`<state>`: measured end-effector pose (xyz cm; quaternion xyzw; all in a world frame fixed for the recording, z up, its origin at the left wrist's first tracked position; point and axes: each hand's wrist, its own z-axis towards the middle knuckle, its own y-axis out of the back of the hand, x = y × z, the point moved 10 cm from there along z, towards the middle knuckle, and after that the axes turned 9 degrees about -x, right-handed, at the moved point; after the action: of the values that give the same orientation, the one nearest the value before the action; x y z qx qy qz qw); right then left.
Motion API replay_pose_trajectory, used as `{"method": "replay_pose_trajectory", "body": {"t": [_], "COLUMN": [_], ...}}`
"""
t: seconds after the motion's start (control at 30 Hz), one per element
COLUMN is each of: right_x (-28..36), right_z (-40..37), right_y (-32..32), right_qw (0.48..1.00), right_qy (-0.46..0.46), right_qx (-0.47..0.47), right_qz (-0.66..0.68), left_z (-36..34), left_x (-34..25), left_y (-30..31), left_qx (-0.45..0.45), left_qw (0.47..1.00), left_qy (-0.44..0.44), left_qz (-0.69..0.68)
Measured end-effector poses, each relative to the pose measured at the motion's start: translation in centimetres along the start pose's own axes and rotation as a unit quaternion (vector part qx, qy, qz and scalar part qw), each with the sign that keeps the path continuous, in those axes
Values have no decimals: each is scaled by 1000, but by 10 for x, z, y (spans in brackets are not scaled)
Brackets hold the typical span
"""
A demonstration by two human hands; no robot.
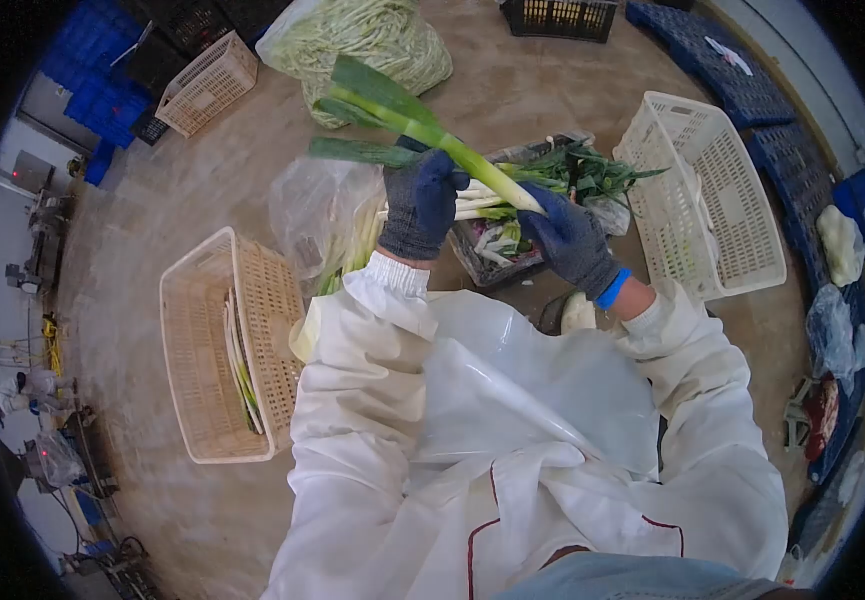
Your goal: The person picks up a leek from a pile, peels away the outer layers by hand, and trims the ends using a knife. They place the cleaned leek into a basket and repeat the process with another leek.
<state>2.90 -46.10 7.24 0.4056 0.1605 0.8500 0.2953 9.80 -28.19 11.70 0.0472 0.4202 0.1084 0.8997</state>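
Note:
A long leek [472, 160] slants across the view in front of me, its broad green leaves at the upper left and its white end at the lower right. My left hand [420, 203], in a dark blue-grey glove, is closed around the leek's green part, with one leaf sticking out to the left. My gloved right hand [564, 236] grips the white root end. Below the hands a dark crate [497, 270] holds leeks and loose green leaves [602, 170]. Beside my left forearm, more pale stalks [352, 245] lie by a clear plastic bag [317, 205].
At the left stands a cream plastic crate [270, 345] with a few stalks inside; another cream crate [752, 235] is at the right. A large bag of green vegetables [372, 50] sits on the floor ahead. Blue pallets [712, 60] line the right wall.

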Motion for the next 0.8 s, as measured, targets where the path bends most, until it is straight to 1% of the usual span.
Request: {"method": "replay_pose_trajectory", "body": {"t": [0.03,0.07,0.1,0.13,0.23,0.27,0.33,0.37,0.4,0.47,0.5,0.53,0.57,0.6,0.63,0.7,0.73,0.77,0.8], "right_x": [-14,-18,-17,-6,24,-3,-21,-26,-35,-36,-30,-17,-4,9,19,40,49,56,59], "right_z": [-3,-11,-24,-30,-33,-33,-15,-7,-4,-14,-17,-21,-25,-29,-35,-34,-34,-34,-27], "right_y": [-14,-26,-40,-49,-51,-49,-42,-38,-33,-34,-32,-33,-31,-32,-35,-37,-36,-35,-33], "right_qw": [983,933,852,729,549,654,812,874,890,825,787,737,724,711,697,690,668,647,651], "right_qy": [-117,-230,-335,-399,-402,-468,-349,-282,-282,-347,-378,-407,-416,-425,-433,-380,-381,-381,-348], "right_qx": [84,165,240,272,365,283,225,192,137,156,165,206,227,248,269,319,334,349,342], "right_qz": [113,221,323,485,635,522,411,345,332,418,459,499,501,503,504,527,544,561,582], "left_z": [-6,-6,-4,-3,-3,-2,-3,1,-3,-10,-8,-4,-2,2,4,11,7,8,8], "left_x": [-26,-27,-28,-29,-28,-27,-26,-4,22,45,45,42,40,38,49,55,69,67,71], "left_y": [-8,-6,-5,-3,-2,0,2,10,9,5,5,1,-4,-11,-8,-3,2,6,-1], "left_qx": [27,15,3,-9,27,30,36,5,-28,-47,-35,-17,2,29,38,52,35,19,11], "left_qw": [967,965,964,962,960,962,966,997,992,957,963,955,942,898,908,926,935,941,918], "left_qy": [-171,-179,-189,-198,-208,-200,-180,-41,99,222,210,194,180,159,130,73,105,137,211], "left_qz": [188,188,188,188,184,184,183,58,-69,-179,-165,-224,-283,-410,-395,-366,-337,-308,-335]}}
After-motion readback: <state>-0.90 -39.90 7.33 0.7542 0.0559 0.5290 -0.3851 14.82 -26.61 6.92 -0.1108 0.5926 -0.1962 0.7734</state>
